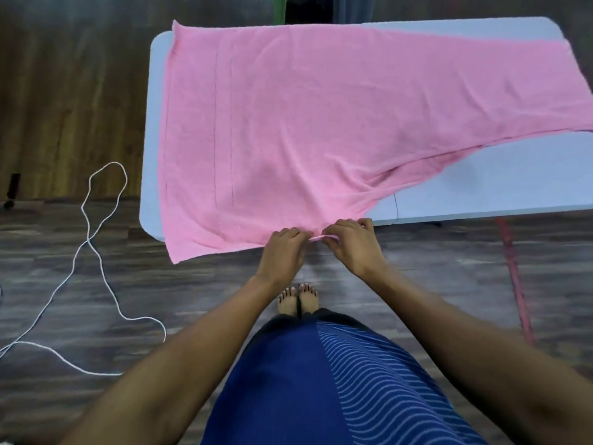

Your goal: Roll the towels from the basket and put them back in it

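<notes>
On the pale blue surface (481,191) lies a big pink towel (288,123), spread out flat. It covers most of the left side. Its near left corner hangs down over the near edge. Its right end gets thinner and runs off to the right, out of sight. Some bare surface shows at the near right and at the far right corner. A few soft wrinkles run toward the near edge, where the hands are.

The left hand (282,252) and the right hand (353,248) are close together at the near edge of the towel. The fingers (293,234) of both are bent and pinch the pink hem. A small bit of hem shows between the two hands.

Down on the wooden floor (192,284), two bare feet (298,300) stand side by side, just in front of the surface. The person's blue clothes (321,380), with thin wavy stripes, fill the bottom of the view. A long white cord (96,252) loops over the floor to the left, well apart from the feet. A red strip (516,284) lies on the floor to the right and starts at the near edge of the surface. A small dark thing (12,187) sits at the far left, too blurry to name. Past the far edge stands a green thing (278,8).
</notes>
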Available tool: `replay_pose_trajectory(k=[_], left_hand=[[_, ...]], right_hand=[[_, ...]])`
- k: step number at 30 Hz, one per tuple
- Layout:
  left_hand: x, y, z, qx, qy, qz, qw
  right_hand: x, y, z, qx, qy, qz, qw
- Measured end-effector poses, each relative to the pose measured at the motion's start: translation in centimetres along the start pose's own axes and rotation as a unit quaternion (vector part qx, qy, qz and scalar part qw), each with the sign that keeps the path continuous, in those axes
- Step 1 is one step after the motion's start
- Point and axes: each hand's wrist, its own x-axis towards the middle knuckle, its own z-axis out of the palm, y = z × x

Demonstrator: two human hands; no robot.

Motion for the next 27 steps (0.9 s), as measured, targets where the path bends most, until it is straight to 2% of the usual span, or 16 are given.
replay_pose_trajectory(k=[6, 13, 16, 20, 23, 27], left_hand=[[-0.4, -1.3, -0.5, 0.015, -0.018, 0.052, 0.998], [-0.7, -2.6, -0.5, 0.071, -0.045, 0.004, 0.996], [-0.2, -0.9, 0.8, 0.081, -0.037, -0.008, 0.996], [2.4, 5.7, 4.6, 0.051, -0.049, 0.044, 0.997], [4.7, 10.1, 7.4, 0.037, -0.033, 0.017, 0.999], [5.4, 11.6, 9.0, 0.011, -0.016, -0.017, 1.000]], right_hand=[[-0.5, 3.7, -0.8, -0.061, -0.056, 0.043, 0.996], [-1.7, 9.4, -2.8, -0.082, -0.042, 0.105, 0.990], [-3.0, 9.9, -2.6, -0.041, -0.037, 0.088, 0.995], [-3.8, 11.0, -3.1, -0.008, -0.032, 0.041, 0.999], [-3.8, 12.6, -4.1, -0.007, -0.048, 0.000, 0.999], [-3.8, 16.5, -5.4, -0.067, -0.158, -0.026, 0.985]])
